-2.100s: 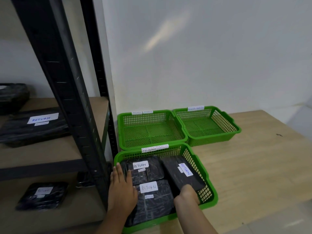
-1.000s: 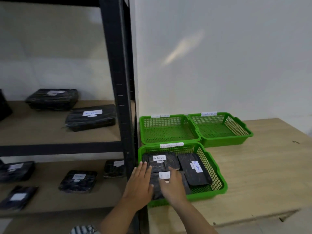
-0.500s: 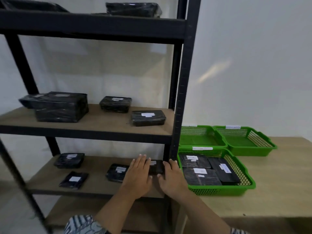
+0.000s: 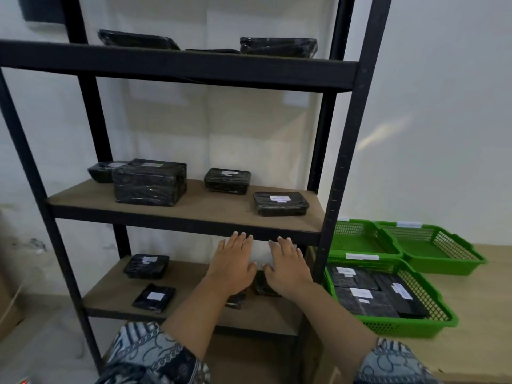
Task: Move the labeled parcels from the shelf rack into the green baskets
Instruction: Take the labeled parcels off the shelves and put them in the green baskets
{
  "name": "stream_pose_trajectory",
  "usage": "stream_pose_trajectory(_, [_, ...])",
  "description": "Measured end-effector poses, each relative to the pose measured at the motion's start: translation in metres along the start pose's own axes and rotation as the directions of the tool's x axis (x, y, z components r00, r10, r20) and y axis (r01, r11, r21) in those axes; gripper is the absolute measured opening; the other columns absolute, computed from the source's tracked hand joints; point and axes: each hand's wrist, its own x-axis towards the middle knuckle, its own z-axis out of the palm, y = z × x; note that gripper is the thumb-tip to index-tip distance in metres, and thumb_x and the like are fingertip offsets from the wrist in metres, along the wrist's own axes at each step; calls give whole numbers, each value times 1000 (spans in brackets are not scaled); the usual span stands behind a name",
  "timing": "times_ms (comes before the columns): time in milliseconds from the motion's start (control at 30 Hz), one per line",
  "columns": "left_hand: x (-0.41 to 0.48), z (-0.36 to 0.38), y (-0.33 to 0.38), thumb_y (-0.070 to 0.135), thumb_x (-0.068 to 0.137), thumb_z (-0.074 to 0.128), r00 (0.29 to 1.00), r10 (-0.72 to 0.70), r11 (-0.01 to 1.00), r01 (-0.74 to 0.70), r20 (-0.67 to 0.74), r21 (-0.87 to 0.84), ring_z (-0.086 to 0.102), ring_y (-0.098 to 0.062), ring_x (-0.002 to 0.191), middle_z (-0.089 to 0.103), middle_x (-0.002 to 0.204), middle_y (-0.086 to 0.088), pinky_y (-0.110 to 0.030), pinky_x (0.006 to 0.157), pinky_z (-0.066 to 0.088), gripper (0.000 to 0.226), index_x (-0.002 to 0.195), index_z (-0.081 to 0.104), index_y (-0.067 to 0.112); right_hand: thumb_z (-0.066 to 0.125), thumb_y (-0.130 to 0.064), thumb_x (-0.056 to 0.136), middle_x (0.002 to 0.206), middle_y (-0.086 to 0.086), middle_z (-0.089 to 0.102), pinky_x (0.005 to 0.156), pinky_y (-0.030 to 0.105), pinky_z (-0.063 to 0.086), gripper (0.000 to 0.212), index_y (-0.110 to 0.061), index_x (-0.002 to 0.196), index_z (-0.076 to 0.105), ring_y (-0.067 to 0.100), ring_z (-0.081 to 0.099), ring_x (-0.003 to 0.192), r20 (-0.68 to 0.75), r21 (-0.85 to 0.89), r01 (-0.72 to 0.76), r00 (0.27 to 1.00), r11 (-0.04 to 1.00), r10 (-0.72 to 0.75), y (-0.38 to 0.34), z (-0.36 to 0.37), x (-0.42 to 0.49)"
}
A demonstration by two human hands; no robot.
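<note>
1. Both grips are spread flat and empty: the left hand [image 4: 232,266] and right hand [image 4: 286,268] hover side by side before the shelf rack [image 4: 177,67], fingertips at the middle shelf's [image 4: 216,206] front edge.
2. A dark parcel [image 4: 263,285] lies on the lower shelf [image 4: 191,278] just beneath them, nearer the right hand. It is mostly hidden, so its long axis is unclear.
3. The part-filled front green basket [image 4: 401,327] sits rightward, past the rack's upright post [image 4: 346,151]; the carry must round that post.

No text legible. White paper labels [image 4: 280,199] on the black plastic-wrapped parcels [image 4: 280,208] on the black metal shelf rack [image 4: 340,167] show blurred marks only. White label strips [image 4: 362,256] on the rims of the green mesh plastic baskets [image 4: 388,326] unreadable too.
</note>
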Motion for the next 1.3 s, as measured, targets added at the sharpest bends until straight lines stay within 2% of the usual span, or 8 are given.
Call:
stream_pose_trajectory(467, [118,10,-36,36,96,41,1000,-10,1000,10,6,-15,10,-22,144,19,156,-7,-43,118,11,62,148,16,13,29,-43,98,159,11,12,120,46,4,60,-15,150,20,30,2,148,-106,-99,-40,994,994,30,50,-29,126])
stream_pose_trajectory(667, [156,28,-64,37,96,37,1000,-29,1000,29,9,0,14,-21,143,25,154,-4,-42,116,15,56,146,24,16,27,-45,98,158,12,15,118,45,13,57,-20,149,23,32,8,147,-118,-43,-172,979,984,166,74,-28,170])
stream_pose_trajectory(933, [189,49,-92,40,96,37,998,-13,998,17,67,-57,21,-19,141,29,153,-3,-41,116,18,55,146,29,17,31,-47,96,136,19,46,102,47,40,55,-14,140,33,37,45,123,-105,214,-390,902,896,418,105,-20,206])
stream_pose_trajectory(1033, [189,59,-95,48,92,30,998,-20,994,26,56,-106,30,-18,137,34,150,-1,-37,114,23,59,144,34,19,37,-50,93,128,15,54,102,45,41,52,-14,131,42,36,51,117,-43,323,-479,854,816,518,114,-16,214])
stream_pose_trajectory(1100, [188,59,-95,53,86,21,999,-21,992,26,41,-120,31,-18,136,35,150,0,-36,113,24,67,143,36,20,41,-51,91,122,11,60,113,44,27,47,-18,123,51,34,50,120,-51,407,-496,826,767,561,116,-7,216])
stream_pose_trajectory(1167, [188,59,-97,51,89,24,999,-20,993,24,42,-114,29,-16,136,33,150,2,-34,112,23,63,143,35,21,45,-51,90,120,9,63,118,41,9,43,-22,120,54,33,44,129,-94,500,-474,802,725,590,116,3,213])
stream_pose_trajectory(1233, [187,60,-97,47,94,29,1000,-15,995,17,24,-98,28,-14,136,33,150,4,-32,110,24,54,143,36,23,50,-50,89,124,6,60,117,40,10,41,-23,120,53,33,29,140,-143,593,-426,779,683,610,113,9,207])
stream_pose_trajectory(1300, [186,59,-96,43,96,34,1000,-13,994,14,7,-104,29,-13,135,34,149,5,-30,109,26,49,141,37,23,58,-45,87,120,0,58,112,41,25,40,-21,119,53,31,22,143,-189,659,-375,757,652,626,108,5,200])
